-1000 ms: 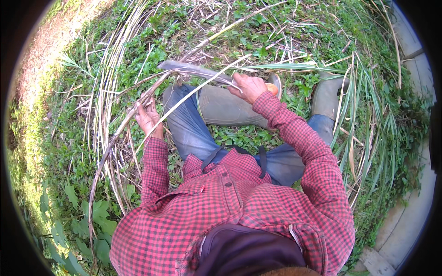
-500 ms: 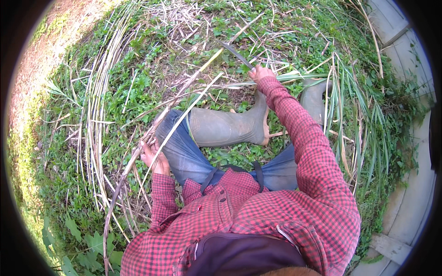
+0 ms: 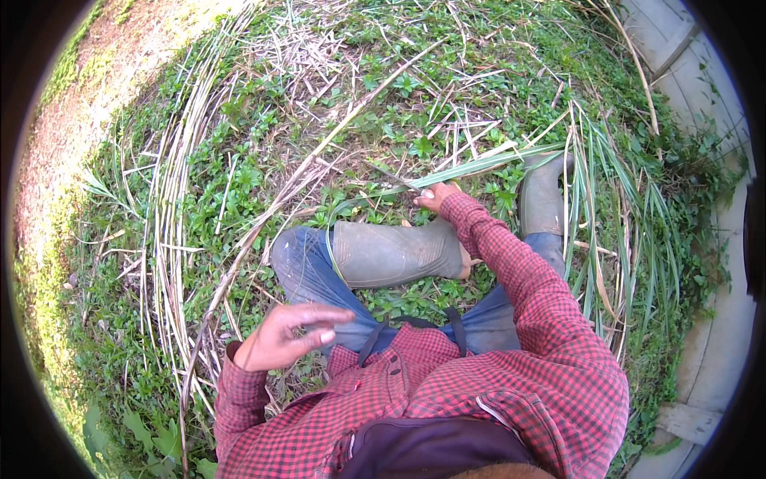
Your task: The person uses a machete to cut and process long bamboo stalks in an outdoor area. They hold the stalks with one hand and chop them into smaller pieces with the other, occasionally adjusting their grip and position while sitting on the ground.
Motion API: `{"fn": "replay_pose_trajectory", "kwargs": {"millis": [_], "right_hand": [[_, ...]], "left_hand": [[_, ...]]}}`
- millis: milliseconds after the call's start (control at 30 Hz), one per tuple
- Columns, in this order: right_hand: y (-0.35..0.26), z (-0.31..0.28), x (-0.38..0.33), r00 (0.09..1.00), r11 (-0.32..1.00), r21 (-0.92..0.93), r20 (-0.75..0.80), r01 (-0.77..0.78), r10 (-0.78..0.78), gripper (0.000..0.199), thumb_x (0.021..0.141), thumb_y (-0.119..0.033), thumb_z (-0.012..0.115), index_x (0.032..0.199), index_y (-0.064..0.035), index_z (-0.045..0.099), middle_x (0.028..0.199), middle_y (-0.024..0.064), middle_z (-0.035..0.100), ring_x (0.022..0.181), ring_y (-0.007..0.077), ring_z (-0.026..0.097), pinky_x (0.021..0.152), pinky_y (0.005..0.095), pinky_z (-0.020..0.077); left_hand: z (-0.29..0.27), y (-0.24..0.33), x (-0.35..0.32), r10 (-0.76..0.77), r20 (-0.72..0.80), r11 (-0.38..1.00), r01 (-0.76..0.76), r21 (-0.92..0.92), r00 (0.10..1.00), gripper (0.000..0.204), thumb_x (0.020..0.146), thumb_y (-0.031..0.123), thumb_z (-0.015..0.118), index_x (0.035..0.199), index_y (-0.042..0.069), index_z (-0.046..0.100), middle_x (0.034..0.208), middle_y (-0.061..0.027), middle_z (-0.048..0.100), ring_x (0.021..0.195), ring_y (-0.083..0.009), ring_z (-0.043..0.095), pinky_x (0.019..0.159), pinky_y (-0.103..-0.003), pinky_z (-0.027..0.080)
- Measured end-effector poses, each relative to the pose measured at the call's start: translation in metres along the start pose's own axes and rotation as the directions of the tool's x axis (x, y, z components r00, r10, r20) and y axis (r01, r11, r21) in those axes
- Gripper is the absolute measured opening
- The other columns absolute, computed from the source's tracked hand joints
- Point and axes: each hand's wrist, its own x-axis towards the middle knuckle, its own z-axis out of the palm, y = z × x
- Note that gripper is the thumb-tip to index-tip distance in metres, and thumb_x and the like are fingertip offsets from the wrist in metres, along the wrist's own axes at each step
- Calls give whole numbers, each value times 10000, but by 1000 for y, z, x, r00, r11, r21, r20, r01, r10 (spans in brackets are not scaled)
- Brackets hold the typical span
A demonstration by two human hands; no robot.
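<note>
My left hand [image 3: 294, 335] is raised near my bent knee with its fingers stretched out and nothing in them. Close by, a long dry stalk [image 3: 307, 164] lies slantwise over the grass, from the far middle down past my left side. Across the shin of my boot [image 3: 399, 254], my right hand [image 3: 435, 197] is closed on the handle of a knife; the grip is hidden in the fingers. The thin dark knife blade [image 3: 389, 176] points away to the left. Long green leaves [image 3: 479, 165] run past that hand, partly alongside the blade.
A long bundle of pale stalks [image 3: 163, 207] lies on the left. To the right, a heap of green grass leaves [image 3: 618, 207] lies beside my other boot [image 3: 542, 195]. Dry scraps [image 3: 295, 52] litter the low plants ahead. Pale boards [image 3: 710, 319] border the right side.
My left hand has let go of the stalks and drawn back toward my body, opening. My right hand has come nearer with the knife, whose blade has swung lower. My bent leg has shifted nearer.
</note>
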Motion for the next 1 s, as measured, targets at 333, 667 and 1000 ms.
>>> {"fn": "replay_pose_trajectory", "kwargs": {"millis": [333,667,1000], "right_hand": [[43,-13,-117,992,844,529,-30,-88,123,503,736,-435,618,928,25,554,590,59,532,447,124,509,450,275,428],[-26,-60,-132,944,987,98,-319,125,-87,459,804,-432,546,1006,-34,444,848,191,591,806,346,592,714,422,477],[-53,-45,-68,975,979,-130,-134,158,-175,315,834,-323,525,963,-44,459,787,145,613,691,260,621,601,404,516]], "left_hand": [[-156,-275,196,-365,-538,649,622,438,759,527,859,442,431,1152,7,493,1104,-220,538,1020,-349,520,873,-409,405],[-112,-155,73,-318,-568,661,607,441,759,429,890,402,403,892,12,582,804,-228,597,788,-362,586,691,-432,439],[0,-87,-73,-209,-759,323,776,541,616,283,868,380,471,893,107,541,685,-180,598,623,-373,581,551,-465,435]]}}
